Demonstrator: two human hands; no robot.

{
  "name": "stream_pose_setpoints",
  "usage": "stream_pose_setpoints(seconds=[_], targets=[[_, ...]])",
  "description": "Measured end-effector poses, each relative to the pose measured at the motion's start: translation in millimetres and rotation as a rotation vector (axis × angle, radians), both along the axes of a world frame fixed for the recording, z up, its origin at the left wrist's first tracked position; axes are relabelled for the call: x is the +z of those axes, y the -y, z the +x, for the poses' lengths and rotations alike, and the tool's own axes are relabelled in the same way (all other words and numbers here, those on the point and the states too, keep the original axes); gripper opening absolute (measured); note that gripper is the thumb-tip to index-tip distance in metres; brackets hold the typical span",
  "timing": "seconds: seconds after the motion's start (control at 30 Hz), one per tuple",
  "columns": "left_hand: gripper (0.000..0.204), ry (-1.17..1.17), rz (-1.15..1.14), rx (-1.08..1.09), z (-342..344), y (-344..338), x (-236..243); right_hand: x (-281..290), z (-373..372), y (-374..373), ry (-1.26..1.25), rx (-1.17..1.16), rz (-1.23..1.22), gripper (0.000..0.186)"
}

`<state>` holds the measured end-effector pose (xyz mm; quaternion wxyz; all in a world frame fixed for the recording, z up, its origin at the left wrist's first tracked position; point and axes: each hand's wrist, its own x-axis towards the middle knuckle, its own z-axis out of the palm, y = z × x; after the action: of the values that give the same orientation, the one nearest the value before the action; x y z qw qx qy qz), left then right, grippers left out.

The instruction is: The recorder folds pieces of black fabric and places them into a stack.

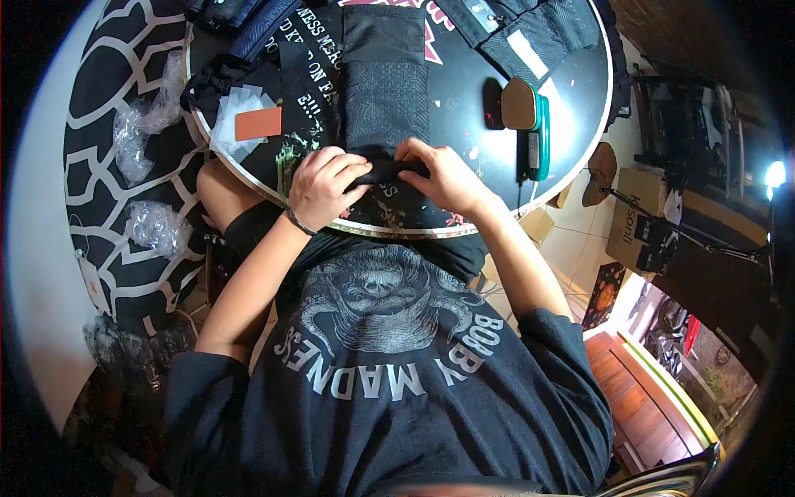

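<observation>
A long strip of black patterned fabric (384, 99) lies lengthwise on the round black tabletop (464, 199), its near end folded or rolled into a dark band. My left hand (327, 182) grips the left end of that band with bent fingers. Opposite it, my right hand (439, 178) pinches the right end between thumb and fingers. A teal handheld device with a tan flat head (537, 137) lies to the right of the fabric. To the left, an orange rectangle (257, 123) sits on translucent sheets (233, 137).
More dark fabric pieces (560, 33) lie at the back right and back left of the table. Crumpled clear plastic (157, 228) rests on a patterned black-and-white surface to the left. Cardboard boxes (633, 215) and a lit lamp (775, 174) stand to the right.
</observation>
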<state>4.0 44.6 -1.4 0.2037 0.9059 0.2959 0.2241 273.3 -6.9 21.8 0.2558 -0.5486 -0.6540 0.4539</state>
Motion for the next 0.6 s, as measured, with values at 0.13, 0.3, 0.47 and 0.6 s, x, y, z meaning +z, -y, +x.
stream_pose_setpoints(seconds=[0.13, 0.3, 0.47, 0.6], targets=[[0.033, -0.025, -0.067, 0.042, 2, -1, 1, -1, -5, 9, 0.17, 0.002, 0.153, 0.027], [0.029, -0.02, -0.152, 0.083, 7, -6, 1, -8, -21, 20, 0.431, 0.016, 0.593, 0.045], [0.027, 0.007, -0.199, 0.032, 4, -14, -3, -12, -14, 2, 0.416, 0.056, 0.473, 0.05], [0.025, 0.023, -0.201, 0.079, 8, -17, -5, -8, -3, -13, 0.339, 0.111, 0.314, 0.044]])
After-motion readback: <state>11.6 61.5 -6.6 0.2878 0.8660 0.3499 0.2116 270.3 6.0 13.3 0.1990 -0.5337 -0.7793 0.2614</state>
